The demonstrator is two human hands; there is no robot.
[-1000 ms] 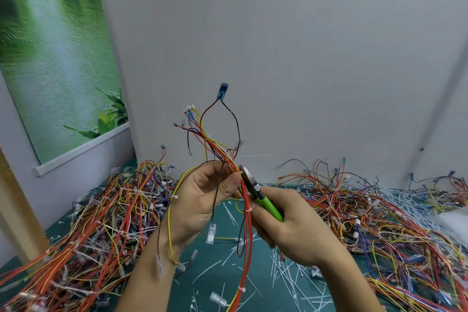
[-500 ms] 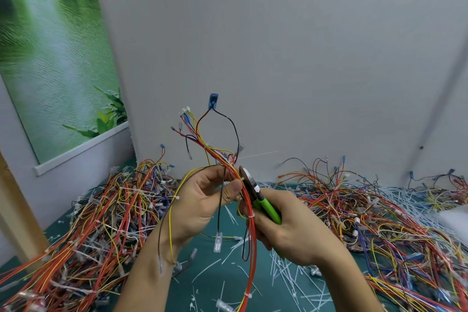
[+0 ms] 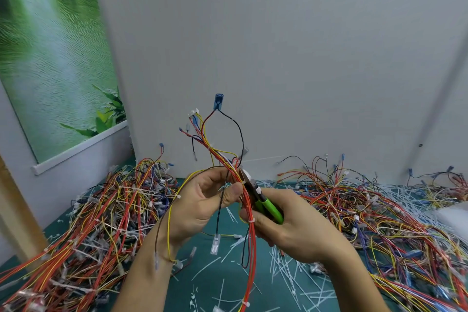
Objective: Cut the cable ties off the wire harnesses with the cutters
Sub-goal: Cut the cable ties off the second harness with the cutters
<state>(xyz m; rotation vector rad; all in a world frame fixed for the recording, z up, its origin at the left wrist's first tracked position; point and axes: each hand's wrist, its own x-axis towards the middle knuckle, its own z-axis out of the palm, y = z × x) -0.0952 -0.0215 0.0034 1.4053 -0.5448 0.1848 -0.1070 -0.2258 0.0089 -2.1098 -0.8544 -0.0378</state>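
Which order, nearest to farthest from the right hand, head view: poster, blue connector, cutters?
1. cutters: gripped in the right hand.
2. blue connector: above, atop the held harness.
3. poster: far left, on the wall.

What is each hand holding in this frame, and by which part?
The left hand pinches the wire harness at its bundled middle, between thumb and fingers. The right hand grips the cutters by their green handles, blades at the bundle.
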